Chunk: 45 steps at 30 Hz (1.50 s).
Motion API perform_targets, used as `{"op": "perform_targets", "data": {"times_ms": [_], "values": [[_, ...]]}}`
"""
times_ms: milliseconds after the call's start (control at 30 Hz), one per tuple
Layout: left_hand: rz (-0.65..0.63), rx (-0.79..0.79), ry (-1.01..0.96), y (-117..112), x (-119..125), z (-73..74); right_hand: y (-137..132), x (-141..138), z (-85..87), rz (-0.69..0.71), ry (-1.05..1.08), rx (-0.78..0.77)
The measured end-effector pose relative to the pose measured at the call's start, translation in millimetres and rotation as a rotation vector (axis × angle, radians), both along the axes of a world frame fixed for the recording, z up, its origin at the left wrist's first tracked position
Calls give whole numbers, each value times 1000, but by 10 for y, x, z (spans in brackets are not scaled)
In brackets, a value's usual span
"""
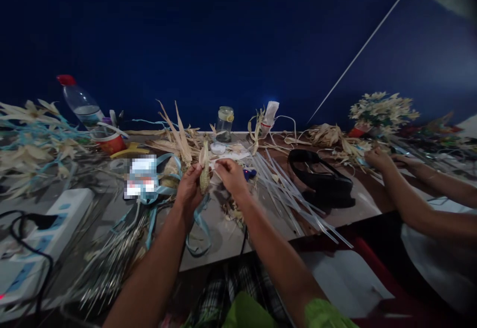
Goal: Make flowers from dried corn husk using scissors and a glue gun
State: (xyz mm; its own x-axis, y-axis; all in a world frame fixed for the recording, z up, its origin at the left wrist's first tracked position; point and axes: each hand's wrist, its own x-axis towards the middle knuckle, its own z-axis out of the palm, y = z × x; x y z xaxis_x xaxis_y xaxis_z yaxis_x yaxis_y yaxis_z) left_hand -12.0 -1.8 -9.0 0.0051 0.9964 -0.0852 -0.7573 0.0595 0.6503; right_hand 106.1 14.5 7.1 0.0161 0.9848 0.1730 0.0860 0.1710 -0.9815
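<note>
My left hand [190,185] is closed around an upright, pale corn-husk piece [204,169] with a knobbly, cob-like surface. Just right of it, my right hand [231,176] has its fingers pinched together; whatever sits between the fingertips is too small to make out. Light-blue ribbon [198,246] loops down on the table below my left hand, and more blue ribbon [164,189] lies to its left. Dried corn husks [179,139] are heaped behind my hands. Husk scraps [231,211] lie under my right wrist.
Thin stems [112,256], a power strip [63,223], a bottle [84,104] and a red tub [110,141] stand left. A glass jar [224,123] is behind. Clear plastic sticks [285,194] and a black strapped object [324,184] lie right, near a co-worker's hands [380,158].
</note>
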Motion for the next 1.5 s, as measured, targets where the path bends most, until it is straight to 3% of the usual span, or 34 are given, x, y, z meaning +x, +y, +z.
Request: {"op": "perform_targets", "data": {"times_ms": [33, 133, 400, 533, 933, 1500], "values": [[-3, -2, 6, -2, 0, 5, 30, -1, 32, -31, 43, -1], [-26, 9, 27, -15, 21, 22, 107, -39, 70, 45, 119, -50], [-28, -51, 83, -37, 44, 59, 195, -73, -72, 57, 196, -134], [-18, -86, 82, -26, 62, 62, 195, -21, -67, 70, 209, -126], [-20, -137, 33, -61, 64, 92, 197, -32, -84, 184, 497, -326], [-26, -60, 55, -27, 47, 5, 174, 29, -33, 308, 485, -380]]}}
